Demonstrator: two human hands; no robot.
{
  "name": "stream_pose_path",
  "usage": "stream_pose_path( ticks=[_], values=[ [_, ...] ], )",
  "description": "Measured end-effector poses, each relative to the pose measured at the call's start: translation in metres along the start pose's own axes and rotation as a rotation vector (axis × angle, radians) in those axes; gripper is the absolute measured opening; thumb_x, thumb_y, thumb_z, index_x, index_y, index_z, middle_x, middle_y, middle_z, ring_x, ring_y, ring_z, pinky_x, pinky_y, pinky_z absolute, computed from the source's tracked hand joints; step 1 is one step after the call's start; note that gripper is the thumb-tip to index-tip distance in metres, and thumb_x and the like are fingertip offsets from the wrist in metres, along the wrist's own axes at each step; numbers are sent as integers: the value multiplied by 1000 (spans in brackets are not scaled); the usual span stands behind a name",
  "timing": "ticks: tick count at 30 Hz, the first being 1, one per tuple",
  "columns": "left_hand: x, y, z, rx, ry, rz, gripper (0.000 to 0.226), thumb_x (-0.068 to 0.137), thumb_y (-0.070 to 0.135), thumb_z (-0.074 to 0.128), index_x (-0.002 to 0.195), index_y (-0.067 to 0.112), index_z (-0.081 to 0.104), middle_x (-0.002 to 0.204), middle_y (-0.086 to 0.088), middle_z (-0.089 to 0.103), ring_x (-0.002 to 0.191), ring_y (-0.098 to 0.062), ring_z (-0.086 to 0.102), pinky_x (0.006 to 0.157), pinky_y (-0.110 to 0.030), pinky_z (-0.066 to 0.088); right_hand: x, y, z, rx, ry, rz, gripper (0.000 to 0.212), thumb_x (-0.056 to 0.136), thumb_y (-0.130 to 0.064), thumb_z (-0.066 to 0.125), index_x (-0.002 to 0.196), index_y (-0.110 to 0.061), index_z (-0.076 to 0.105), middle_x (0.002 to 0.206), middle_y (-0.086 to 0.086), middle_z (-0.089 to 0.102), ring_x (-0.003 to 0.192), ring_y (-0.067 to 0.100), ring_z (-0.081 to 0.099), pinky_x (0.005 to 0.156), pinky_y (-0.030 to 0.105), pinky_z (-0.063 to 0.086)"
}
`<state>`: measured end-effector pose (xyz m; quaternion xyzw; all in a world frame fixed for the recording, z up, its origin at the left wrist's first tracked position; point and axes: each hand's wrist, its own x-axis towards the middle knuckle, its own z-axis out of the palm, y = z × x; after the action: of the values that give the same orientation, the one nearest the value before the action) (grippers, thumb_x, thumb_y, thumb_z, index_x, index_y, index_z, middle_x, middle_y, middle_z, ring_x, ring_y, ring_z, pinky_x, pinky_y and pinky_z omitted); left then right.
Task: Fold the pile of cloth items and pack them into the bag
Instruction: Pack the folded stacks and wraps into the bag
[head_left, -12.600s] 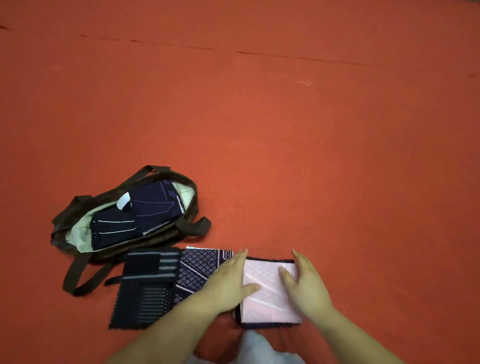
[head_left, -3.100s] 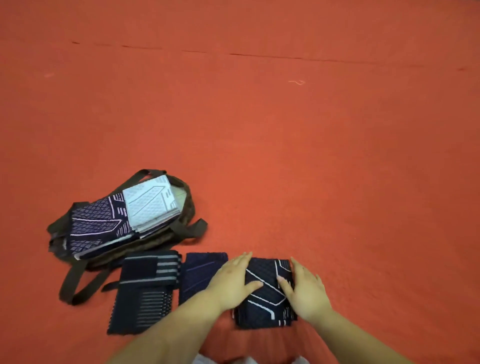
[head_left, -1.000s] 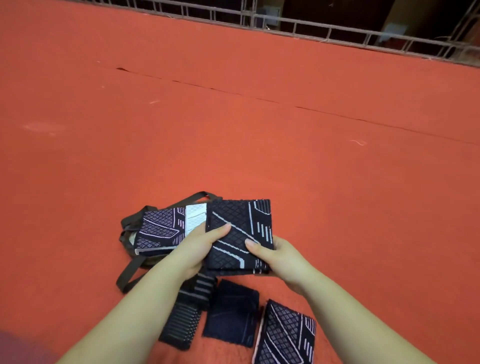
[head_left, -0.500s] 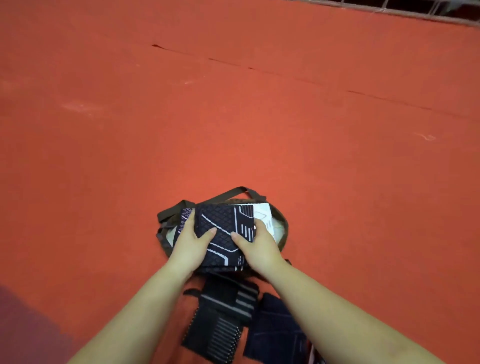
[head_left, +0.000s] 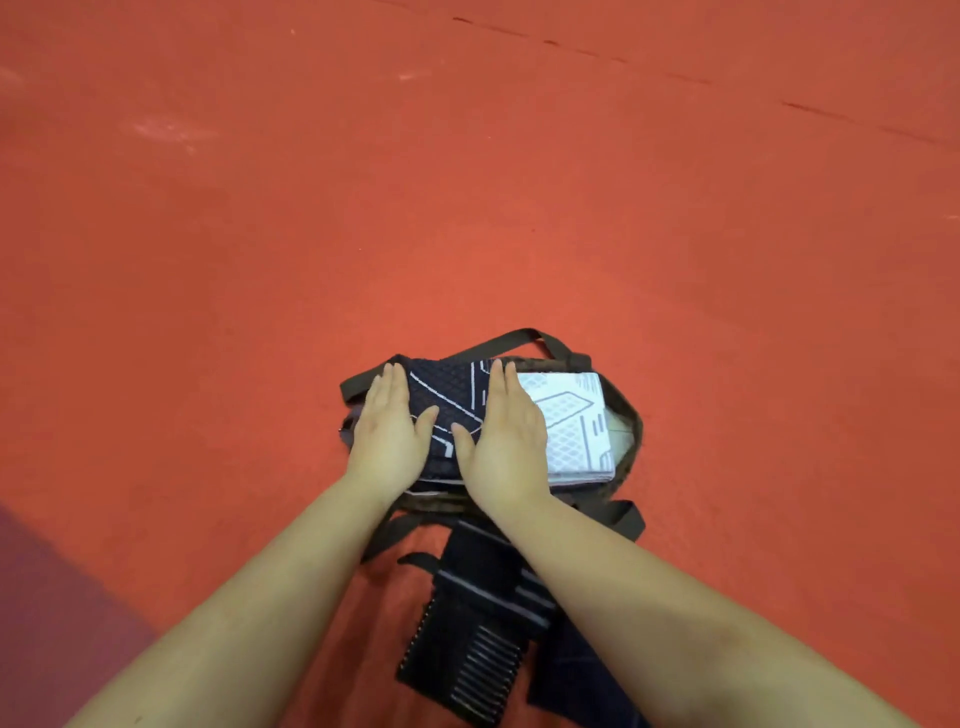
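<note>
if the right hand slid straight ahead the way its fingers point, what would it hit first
The right hand lies flat on the dark folded cloth, fingers pointing away from the person. Sliding on, it would probably meet the bag's far rim and brown strap first, then bare red floor; depth is unclear.

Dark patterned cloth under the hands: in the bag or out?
In. The dark patterned cloth lies within the bag rim, beside a white folded cloth, both hands flat on it.
</note>
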<state>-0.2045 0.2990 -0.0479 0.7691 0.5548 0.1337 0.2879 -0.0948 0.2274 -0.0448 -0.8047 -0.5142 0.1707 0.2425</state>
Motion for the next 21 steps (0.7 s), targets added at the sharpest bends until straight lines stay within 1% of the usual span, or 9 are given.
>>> stream_pose_path(
  ticks=[3, 5, 7, 8, 10, 13, 16, 19, 21],
  values=[
    [-6, -13, 3, 224, -60, 218, 65, 101, 40, 32, 151, 8, 6, 160, -5, -3, 146, -14, -10, 117, -28, -6, 3, 12, 3, -165, -102, -166, 66, 97, -47, 25, 152, -14, 11, 160, 7, -2, 148, 21, -2, 117, 39, -8],
    [-7, -22, 5, 325, -131, 300, 76, 91, 57, 12, 151, 10, 4, 159, -3, -6, 140, -7, -16, 114, -24, -12, 4, 21, 2, -254, -188, -216, 83, 86, -64, 0, 152, -15, 8, 160, 6, -6, 147, 19, -9, 114, 38, -15],
    [-3, -32, 7, 395, -193, 322, 88, 80, 61, -4, 152, 11, 1, 159, -1, -10, 138, -4, -19, 113, -23, -14, 6, 27, 3, -312, -273, -229, 95, 77, -73, -13, 152, -17, 1, 160, 5, -11, 146, 18, -14, 114, 38, -16],
    [-1, -35, 8, 411, -215, 318, 89, 78, 62, -6, 152, 12, -1, 158, 0, -13, 137, -4, -20, 113, -23, -14, 6, 29, 2, -336, -305, -227, 96, 72, -70, -15, 152, -18, -3, 159, 5, -13, 146, 17, -16, 115, 38, -16],
    [0, -40, 11, 384, -240, 293, 90, 77, 63, -5, 151, 13, -3, 155, 3, -19, 137, -3, -22, 112, -22, -14, 9, 30, 2, -382, -370, -226, 91, 73, -68, -14, 151, -20, -9, 158, 3, -18, 145, 16, -19, 116, 40, -16],
    [-3, -41, 15, 370, -250, 237, 87, 79, 64, -3, 150, 14, -9, 149, 8, -25, 138, -5, -22, 113, -24, -13, 16, 29, 4, -466, -468, -211, 73, 93, -63, 6, 150, -22, -13, 157, 2, -23, 144, 16, -21, 117, 42, -14],
    [-1, -33, 12, 411, -296, 177, 69, 98, 52, 14, 151, 13, -8, 155, 3, -21, 145, -13, -17, 117, -30, -9, 26, 24, 0, -537, -537, -197, 71, 96, -61, 10, 150, -22, -13, 157, 2, -23, 145, 17, -20, 117, 44, -14],
    [1, -20, 3, 544, -336, 166, 65, 102, 43, 20, 151, 11, -5, 159, -4, -13, 146, -18, -13, 118, -34, -8, 20, 23, -11, -529, -489, -226, 69, 98, -57, 16, 152, -20, -5, 159, 5, -16, 146, 19, -15, 117, 45, -14],
    [-5, -10, -2, 565, -254, 242, 63, 102, 42, 22, 151, 7, 6, 160, -9, -1, 147, -22, -6, 118, -35, -6, -1, 32, -19, -387, -341, -265, 64, 99, -50, 26, 152, -16, 12, 160, 9, 0, 148, 23, -1, 117, 43, -8]
  ],
)
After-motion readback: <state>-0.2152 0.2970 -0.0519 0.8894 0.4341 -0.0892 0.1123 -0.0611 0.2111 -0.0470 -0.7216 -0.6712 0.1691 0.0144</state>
